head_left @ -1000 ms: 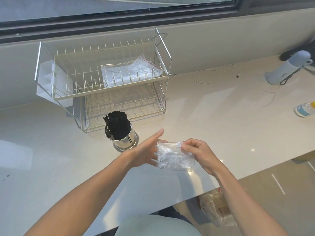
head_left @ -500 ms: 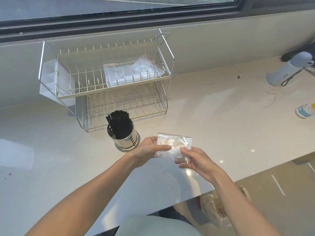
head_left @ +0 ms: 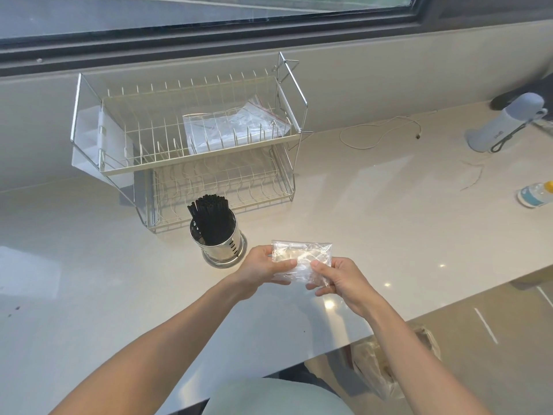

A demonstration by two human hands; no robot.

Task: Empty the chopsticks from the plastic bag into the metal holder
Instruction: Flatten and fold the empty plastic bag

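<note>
Several black chopsticks (head_left: 210, 220) stand upright in the perforated metal holder (head_left: 220, 250) on the pale counter, just in front of the dish rack. To its right, above the counter, a folded clear plastic bag (head_left: 302, 256) is held between both hands. My left hand (head_left: 263, 269) grips the bag's left side, thumb on top and fingers underneath. My right hand (head_left: 341, 278) pinches its lower right part. No chopsticks show inside the bag.
A two-tier wire dish rack (head_left: 194, 154) stands behind the holder, with another clear zip bag (head_left: 236, 127) on its top shelf. At far right lie a white cable (head_left: 380, 133), a pale flask (head_left: 505, 127) and a small bottle (head_left: 535, 196). A plastic bag (head_left: 389, 363) sits below the counter edge.
My left hand went from open beside the bag to gripping its left side. The bag has been folded over and now lies flatter between both hands. Holder and chopsticks have not moved.
</note>
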